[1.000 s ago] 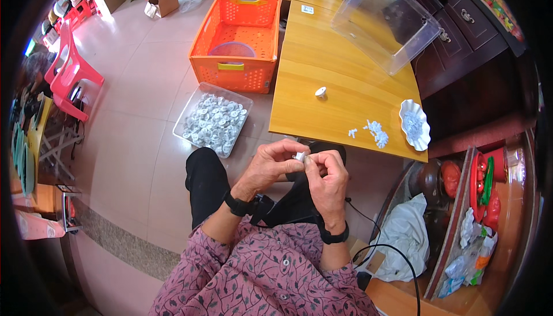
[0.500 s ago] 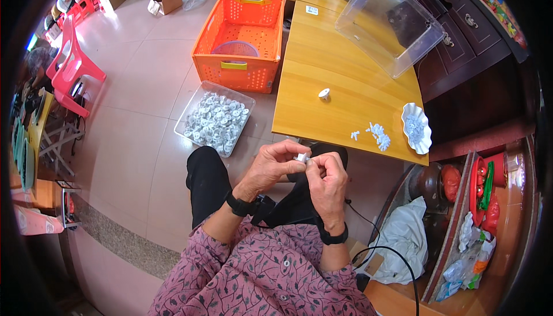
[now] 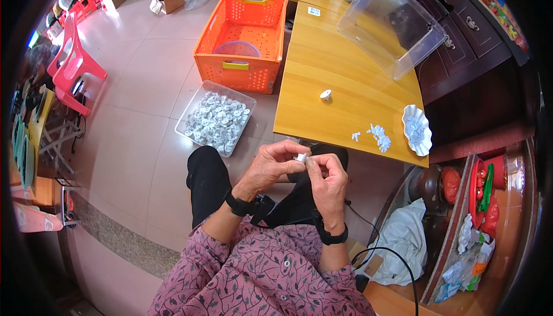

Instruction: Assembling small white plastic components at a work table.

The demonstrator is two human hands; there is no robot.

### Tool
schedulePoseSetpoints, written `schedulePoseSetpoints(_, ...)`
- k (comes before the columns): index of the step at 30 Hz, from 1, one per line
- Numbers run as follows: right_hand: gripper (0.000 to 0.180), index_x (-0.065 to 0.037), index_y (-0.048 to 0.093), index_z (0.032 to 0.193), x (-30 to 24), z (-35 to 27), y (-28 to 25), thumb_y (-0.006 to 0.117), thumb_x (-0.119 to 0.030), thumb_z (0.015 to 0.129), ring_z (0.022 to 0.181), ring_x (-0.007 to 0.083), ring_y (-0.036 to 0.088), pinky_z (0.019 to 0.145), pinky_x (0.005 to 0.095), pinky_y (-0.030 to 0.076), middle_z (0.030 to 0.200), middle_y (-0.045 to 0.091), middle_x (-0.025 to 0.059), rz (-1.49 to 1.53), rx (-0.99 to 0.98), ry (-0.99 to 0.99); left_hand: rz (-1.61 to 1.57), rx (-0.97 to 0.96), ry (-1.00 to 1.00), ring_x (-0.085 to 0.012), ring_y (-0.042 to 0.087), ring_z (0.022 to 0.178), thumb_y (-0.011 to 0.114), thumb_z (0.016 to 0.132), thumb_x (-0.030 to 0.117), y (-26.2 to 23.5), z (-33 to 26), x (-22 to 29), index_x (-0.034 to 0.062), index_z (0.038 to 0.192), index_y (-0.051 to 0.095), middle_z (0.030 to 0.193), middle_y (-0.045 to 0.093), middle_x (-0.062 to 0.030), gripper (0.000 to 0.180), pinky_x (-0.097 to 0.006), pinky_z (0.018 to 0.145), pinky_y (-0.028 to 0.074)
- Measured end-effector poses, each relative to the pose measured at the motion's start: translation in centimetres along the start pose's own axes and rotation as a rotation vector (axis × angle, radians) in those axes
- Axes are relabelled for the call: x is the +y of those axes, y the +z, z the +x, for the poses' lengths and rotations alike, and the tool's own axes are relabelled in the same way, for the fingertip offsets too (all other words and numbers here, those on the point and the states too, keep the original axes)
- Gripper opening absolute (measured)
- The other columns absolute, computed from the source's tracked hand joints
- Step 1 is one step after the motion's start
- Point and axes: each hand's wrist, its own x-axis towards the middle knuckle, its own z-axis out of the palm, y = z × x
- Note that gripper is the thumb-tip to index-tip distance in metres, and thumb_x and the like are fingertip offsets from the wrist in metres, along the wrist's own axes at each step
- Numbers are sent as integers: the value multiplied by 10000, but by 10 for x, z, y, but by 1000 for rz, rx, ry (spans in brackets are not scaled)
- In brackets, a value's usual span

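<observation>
Above my lap, a small white plastic part (image 3: 301, 157) is pinched between my two hands. The fingertips of my left hand (image 3: 272, 166) close on it from the left. My right hand (image 3: 327, 179) presses its thumb and forefinger against the part's right side; whether they hold a second tiny piece is hidden. On the wooden table (image 3: 311, 57) ahead lies a single round white part (image 3: 326, 95). Several small white pieces (image 3: 379, 137) are heaped near the table's front edge, beside a scalloped white dish (image 3: 425, 143) of similar pieces. A clear tray (image 3: 182, 125) of round white parts sits left of my knees.
An orange crate (image 3: 237, 74) with a purple basket (image 3: 239, 48) inside stands on the floor beyond the tray. A clear plastic bin (image 3: 397, 65) rests at the table's far right. Shelves with bags are at my right; a pink chair (image 3: 78, 65) stands far left.
My hands stay in nearly the same place, still pinching the white part. The view has shifted very slightly; nothing else has visibly moved.
</observation>
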Motion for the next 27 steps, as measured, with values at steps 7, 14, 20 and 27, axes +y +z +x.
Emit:
schedulePoseSetpoints(7, 105, 13, 596, 872, 6, -1, 3, 665, -47, 924, 655, 120, 556, 588, 273, 463, 822, 580, 67, -83, 5, -16, -1, -11, 15, -106, 635, 967, 765, 863, 13, 0, 0, -5, -4, 1154, 694, 1043, 658, -18, 300, -257, 865, 522)
schedulePoseSetpoints(14, 108, 14, 604, 879, 10, -2, 4, 685, -45, 918, 665, 108, 554, 592, 266, 463, 827, 583, 56, -46, 17, -17, -7, -10, 8, -99, 637, 966, 763, 865, 12, 0, 0, -5, -4, 1159, 691, 1042, 658, -11, 303, -251, 866, 524)
schedulePoseSetpoints(20, 99, 21, 628, 899, 14, -3, 6, 694, -49, 922, 692, 77, 563, 609, 242, 468, 837, 603, 36, 19, 28, 35, -15, -2, -9, -93, 638, 961, 762, 867, 13, -1, 0, -6, -4, 1162, 688, 1037, 667, -9, 304, -247, 865, 525)
schedulePoseSetpoints(27, 108, 22, 633, 906, 20, -3, 6, 694, -64, 931, 707, 71, 570, 624, 237, 476, 842, 615, 34, 47, 30, 74, -19, 25, -64, -94, 652, 949, 760, 874, 27, 0, 0, -7, 2, 1169, 680, 1031, 699, -28, 306, -244, 861, 530)
